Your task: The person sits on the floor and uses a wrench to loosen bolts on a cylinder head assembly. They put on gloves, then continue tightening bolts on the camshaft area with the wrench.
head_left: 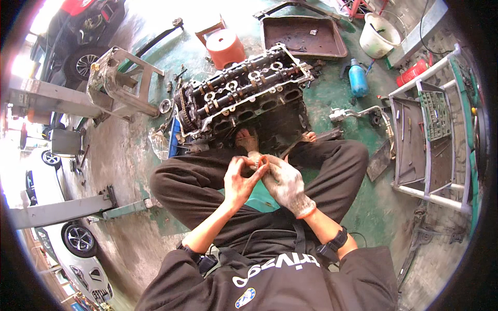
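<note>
My left hand, bare, meets my right hand above my lap. The right one wears a pale, soiled knit glove with an orange cuff. The left thumb and forefinger are curled in a pinch against the gloved fingers. Whatever lies between the fingertips is too small and covered to name. Just beyond my hands, between my bent legs, stands an engine cylinder head with its camshafts exposed and a timing chain at its left end. Neither hand touches it.
Around the engine are a red-orange stool, a brown drip tray, a white bucket and a blue bottle. A grey tool rack stands right; a metal step stand and lift arms are left.
</note>
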### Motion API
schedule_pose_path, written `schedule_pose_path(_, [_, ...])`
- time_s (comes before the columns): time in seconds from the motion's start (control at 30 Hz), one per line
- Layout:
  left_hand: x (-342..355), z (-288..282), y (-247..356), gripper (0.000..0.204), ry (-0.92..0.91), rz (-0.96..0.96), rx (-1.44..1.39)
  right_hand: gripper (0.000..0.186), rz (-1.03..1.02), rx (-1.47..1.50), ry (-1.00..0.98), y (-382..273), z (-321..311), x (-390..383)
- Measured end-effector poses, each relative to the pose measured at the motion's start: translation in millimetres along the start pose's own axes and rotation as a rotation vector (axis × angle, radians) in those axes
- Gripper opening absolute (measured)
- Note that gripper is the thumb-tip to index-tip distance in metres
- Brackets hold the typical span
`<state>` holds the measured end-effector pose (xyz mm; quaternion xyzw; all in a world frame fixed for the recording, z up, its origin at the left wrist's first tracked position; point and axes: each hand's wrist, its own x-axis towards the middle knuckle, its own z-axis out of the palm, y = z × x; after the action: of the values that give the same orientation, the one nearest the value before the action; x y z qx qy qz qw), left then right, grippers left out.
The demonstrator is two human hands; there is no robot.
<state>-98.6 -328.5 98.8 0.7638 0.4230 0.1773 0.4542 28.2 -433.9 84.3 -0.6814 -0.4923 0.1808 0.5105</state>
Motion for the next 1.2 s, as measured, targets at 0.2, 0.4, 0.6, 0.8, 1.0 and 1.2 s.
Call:
schedule_pose_path(0.2, [-14.0,-23.1,-15.4,0.026,-0.305,-0.298,-0.301,0.047,-0.187,-0.172,-0.104,6.7,5.6,-13.7])
schedule_pose_path(0.4, [-17.1,-27.8,-42.6,0.018,-0.261,-0.083,-0.046,0.049,-0.117,-0.117,-0.207,-3.4,4.6,-10.8])
schedule_pose_path(0.6, [-23.2,-32.3,-33.8,0.016,-0.174,0.372,0.445,0.053,0.35,0.031,-0.267,-24.2,7.0,-13.9])
schedule_pose_path(0.8, [-37.5,-27.9,-27.6,0.017,-0.185,0.326,0.462,0.045,0.888,0.555,-0.368,-10.8,6.8,-23.3])
schedule_pose_path(1.0, [-51.7,-16.2,-39.6,0.013,-0.196,0.114,0.364,0.036,0.807,0.406,-0.394,2.5,12.6,-30.3])
schedule_pose_path(1.2, [-27.4,-16.4,-49.2,0.049,-0.304,-0.222,0.748,0.015,0.036,-0.236,-0.095,1.4,26.7,-37.7])
